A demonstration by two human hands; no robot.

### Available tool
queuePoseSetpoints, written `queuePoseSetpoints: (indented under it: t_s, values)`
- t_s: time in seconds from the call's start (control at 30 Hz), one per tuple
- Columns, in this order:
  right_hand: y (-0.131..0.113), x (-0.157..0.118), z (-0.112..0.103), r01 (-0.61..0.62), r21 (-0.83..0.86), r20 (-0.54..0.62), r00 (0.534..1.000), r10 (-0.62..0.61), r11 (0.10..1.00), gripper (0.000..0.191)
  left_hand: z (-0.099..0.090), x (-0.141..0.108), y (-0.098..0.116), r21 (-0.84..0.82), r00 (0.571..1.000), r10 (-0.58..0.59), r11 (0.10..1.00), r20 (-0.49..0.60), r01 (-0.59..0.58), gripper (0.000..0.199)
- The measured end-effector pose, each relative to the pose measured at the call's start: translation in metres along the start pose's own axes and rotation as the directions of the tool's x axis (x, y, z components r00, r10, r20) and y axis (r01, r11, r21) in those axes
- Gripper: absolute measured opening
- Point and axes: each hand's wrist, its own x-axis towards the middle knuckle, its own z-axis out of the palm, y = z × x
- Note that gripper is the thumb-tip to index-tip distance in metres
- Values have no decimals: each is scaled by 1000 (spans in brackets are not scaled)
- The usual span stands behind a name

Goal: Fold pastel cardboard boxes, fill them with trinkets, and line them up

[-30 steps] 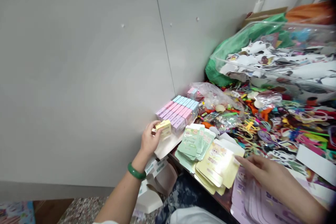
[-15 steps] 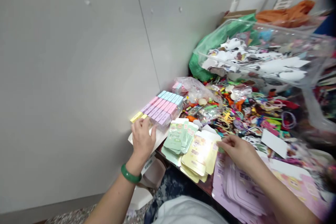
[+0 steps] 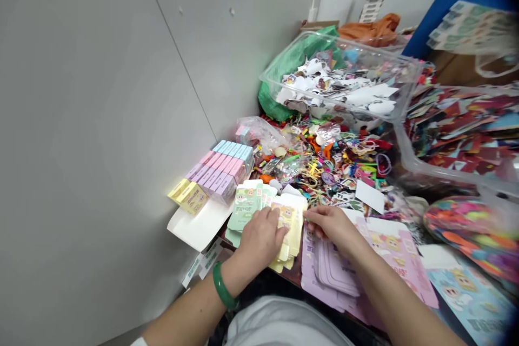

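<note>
My left hand (image 3: 261,238), with a green bangle at the wrist, rests its spread fingers on a stack of flat yellow boxes (image 3: 288,217). At the right edge of that stack, my right hand (image 3: 330,227) pinches the side of a flat yellow box between thumb and forefinger. Flat green boxes (image 3: 244,206) lie just left of the yellow ones, partly behind my left hand. Under my right wrist is a pile of flat purple boxes (image 3: 324,275). Folded boxes (image 3: 225,170) in yellow, purple, pink and blue stand in rows on a white sheet (image 3: 194,230) by the wall.
A clear plastic bin (image 3: 409,78) of paper cut-outs stands behind a heap of small colourful trinkets (image 3: 324,157). Another bin (image 3: 446,170) holds reddish cards. Flat pink (image 3: 395,248) and blue boxes (image 3: 466,297) lie on the right. A grey wall (image 3: 101,119) borders the left.
My left hand has left the small yellow boxes in the rows and moved right onto the flat yellow stack. My right hand stays at that stack's edge. The view has swung right.
</note>
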Motion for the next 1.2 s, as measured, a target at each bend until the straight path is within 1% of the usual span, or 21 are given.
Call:
queuePoseSetpoints:
  t_s: [0.1,0.2,0.27,0.3,0.37,0.4,0.43,0.47,0.5,0.53,0.57,0.6,0.63,0.67,0.73,0.8,0.87,0.93,1.03,1.1,1.2]
  values:
    - [-1,-4,5,-16,72,37,999,14,997,35,1,1,1,-80,1000,-5,997,-15,4,30]
    - [-4,-5,8,-24,89,43,999,20,996,34,-2,4,-1,-164,999,11,986,-43,-18,31]
    - [-8,-7,4,-9,88,30,1000,6,996,33,-7,6,-4,-245,995,-5,969,-96,-19,33]
    - [-11,-10,-1,8,91,25,1000,-11,996,33,-11,8,-7,-305,990,-45,952,-131,3,32]
    - [-18,-18,-14,61,99,33,997,-64,993,35,-18,13,-10,-482,972,-162,874,-169,62,29]
    - [-21,-23,-22,100,99,42,994,-105,990,36,-21,16,-11,-604,971,-199,792,-128,83,30]
    - [-24,-29,-29,154,95,48,986,-159,983,36,-24,18,-11,-736,981,-189,669,-34,103,33]
    - [-25,-34,-35,223,89,54,972,-229,971,37,-25,21,-10,-851,990,-105,506,98,138,39]
    - [-26,-39,-40,300,82,58,951,-305,950,37,-25,24,-8,-924,973,39,322,229,205,47]
    - [-26,-44,-45,378,77,62,922,-383,923,35,-24,26,-4,-942,922,208,157,326,298,55]
    - [-25,-48,-49,449,80,67,889,-454,890,33,-22,29,2,-919,854,357,40,379,392,62]
    - [-23,-51,-52,501,93,71,859,-508,860,32,-20,31,8,-884,788,465,-25,404,467,66]
    - [-21,-54,-55,534,114,73,837,-543,838,30,-18,33,15,-854,737,535,-54,413,518,69]
    - [-18,-56,-58,550,138,65,825,-561,824,29,-15,36,23,-834,702,578,-66,416,548,69]
    - [-10,-60,-63,561,190,-17,823,-568,806,21,-11,40,39,-814,666,615,-67,421,577,66]
    - [-2,-63,-64,583,247,-140,812,-566,774,16,-7,45,53,-820,684,599,-76,417,567,59]
    - [5,-65,-62,626,306,-244,780,-577,717,35,-4,51,67,-851,744,536,-86,399,518,52]
    - [12,-66,-59,667,334,-320,745,-586,666,43,0,55,79,-876,806,445,-87,391,474,52]
    - [18,-64,-55,689,327,-449,715,-536,646,36,4,59,94,-883,856,303,-83,420,462,53]
    - [21,-63,-55,662,345,-488,732,-475,666,30,6,58,101,-887,872,240,-79,426,455,53]
    - [26,-61,-53,580,413,-486,792,-370,702,28,4,53,105,-890,879,172,-23,446,456,53]
